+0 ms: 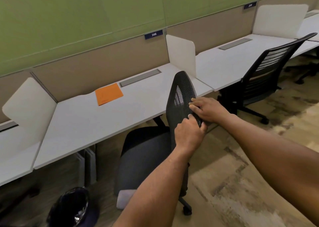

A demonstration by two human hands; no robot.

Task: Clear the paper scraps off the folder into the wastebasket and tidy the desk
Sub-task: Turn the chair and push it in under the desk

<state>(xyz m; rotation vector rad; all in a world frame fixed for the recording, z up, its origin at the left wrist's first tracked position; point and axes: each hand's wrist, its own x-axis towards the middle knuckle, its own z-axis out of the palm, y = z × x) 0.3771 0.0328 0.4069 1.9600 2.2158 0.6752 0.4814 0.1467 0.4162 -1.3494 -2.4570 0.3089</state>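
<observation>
My left hand (189, 137) and my right hand (209, 109) are bare, with no glove, ring or watch on them. Both forearms are uncovered too; no sleeve reaches into view. My fingernails are short and pale.

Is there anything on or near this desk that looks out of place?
Only the chair: it stands turned sideways to the desk, both hands gripping its mesh back. The orange folder lies slightly askew, with no scraps visible on it.

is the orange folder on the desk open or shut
Shut. The orange folder lies flat on the desk as one closed rectangle, with no scraps visible on it. Both hands grip the chair back.
</observation>
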